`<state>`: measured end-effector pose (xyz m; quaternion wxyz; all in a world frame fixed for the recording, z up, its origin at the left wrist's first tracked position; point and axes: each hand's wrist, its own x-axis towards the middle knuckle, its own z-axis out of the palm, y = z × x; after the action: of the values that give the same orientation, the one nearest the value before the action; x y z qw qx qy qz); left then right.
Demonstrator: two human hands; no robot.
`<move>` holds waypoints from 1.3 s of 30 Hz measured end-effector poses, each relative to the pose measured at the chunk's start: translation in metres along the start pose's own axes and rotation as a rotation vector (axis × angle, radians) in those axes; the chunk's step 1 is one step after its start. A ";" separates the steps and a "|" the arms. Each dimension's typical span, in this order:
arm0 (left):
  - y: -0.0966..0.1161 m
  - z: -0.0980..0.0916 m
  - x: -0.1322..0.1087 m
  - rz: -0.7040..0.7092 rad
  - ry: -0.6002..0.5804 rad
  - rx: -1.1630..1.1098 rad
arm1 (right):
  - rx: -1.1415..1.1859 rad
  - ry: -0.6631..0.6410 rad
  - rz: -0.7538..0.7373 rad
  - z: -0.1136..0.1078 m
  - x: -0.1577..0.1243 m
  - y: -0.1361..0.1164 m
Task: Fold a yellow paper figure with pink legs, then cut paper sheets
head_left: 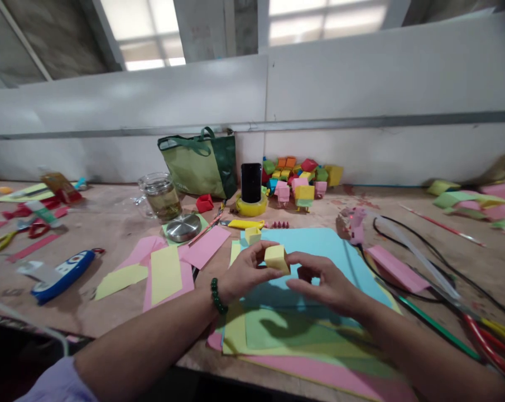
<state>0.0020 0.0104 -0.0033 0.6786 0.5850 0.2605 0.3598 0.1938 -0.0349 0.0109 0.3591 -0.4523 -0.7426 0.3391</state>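
Observation:
My left hand (246,272) pinches a small pale yellow paper box (276,258) between thumb and fingers, above the stacked sheets. Close on its right is my right hand (325,282), with thumb and index finger apart; the index fingertip is at the box's edge, and whether it presses there I cannot tell. Beneath both hands lies a light blue paper sheet (319,241), on top of green, yellow and pink sheets. Just beyond my left hand, another small yellow paper box (253,234) rests near the blue sheet's back edge.
A yellow craft knife (246,224) and a phone (251,181) on a yellow stand are behind the sheets. Coloured paper figures (304,195) crowd the back. A glass mug (160,198) and green bag (202,162) stand left; cables (428,251) and scissors (478,335) lie right.

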 end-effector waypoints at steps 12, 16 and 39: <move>-0.013 0.008 -0.008 0.152 0.041 0.636 | -0.329 0.020 -0.096 0.006 0.000 0.007; -0.002 0.001 -0.008 0.175 0.010 0.846 | -0.791 0.140 -0.213 -0.012 0.002 0.020; 0.035 -0.119 -0.045 0.021 0.122 1.926 | -0.929 0.212 -0.586 -0.027 -0.005 0.001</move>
<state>-0.1242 0.0487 0.0065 -0.1103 0.8734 0.4736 0.0277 0.2186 -0.0342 0.0235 0.2739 -0.3695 -0.8685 -0.1850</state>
